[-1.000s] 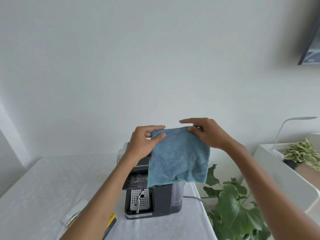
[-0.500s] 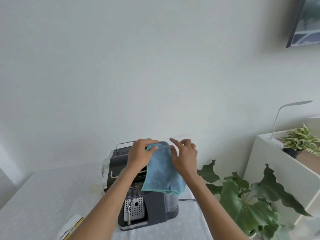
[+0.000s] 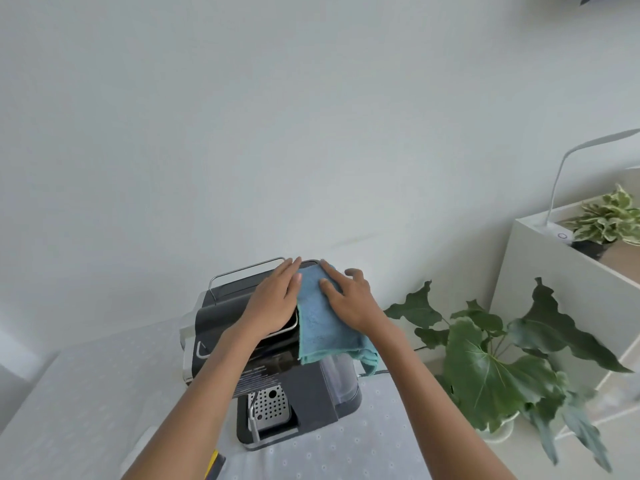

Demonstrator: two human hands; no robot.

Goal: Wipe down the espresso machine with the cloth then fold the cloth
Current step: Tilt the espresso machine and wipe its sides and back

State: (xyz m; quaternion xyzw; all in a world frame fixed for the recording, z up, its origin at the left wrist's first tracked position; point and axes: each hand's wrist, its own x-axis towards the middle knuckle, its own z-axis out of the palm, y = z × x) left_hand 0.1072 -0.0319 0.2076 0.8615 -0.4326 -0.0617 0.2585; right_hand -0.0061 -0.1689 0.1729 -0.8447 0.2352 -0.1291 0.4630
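Note:
A dark grey espresso machine (image 3: 311,396) stands on the white dotted table, with a perforated metal drip tray at its front. A folded blue cloth (image 3: 322,327) lies over the right part of its top and hangs a little over the front edge. My right hand (image 3: 349,299) lies flat on the cloth, fingers spread, pressing it down. My left hand (image 3: 273,299) rests flat on the machine's top, with its fingers along the cloth's left edge. Neither hand grips anything.
A big-leaved green plant (image 3: 491,362) stands right of the machine, close to my right arm. A white cabinet (image 3: 540,278) further right carries a small potted plant (image 3: 609,220) and a white desk lamp (image 3: 568,174). A yellow-edged object (image 3: 213,462) lies at the table's front.
The cloth went from being held up in the air by both hands to lying folded on the machine's top. Both hands have opened out flat, the right one on the cloth.

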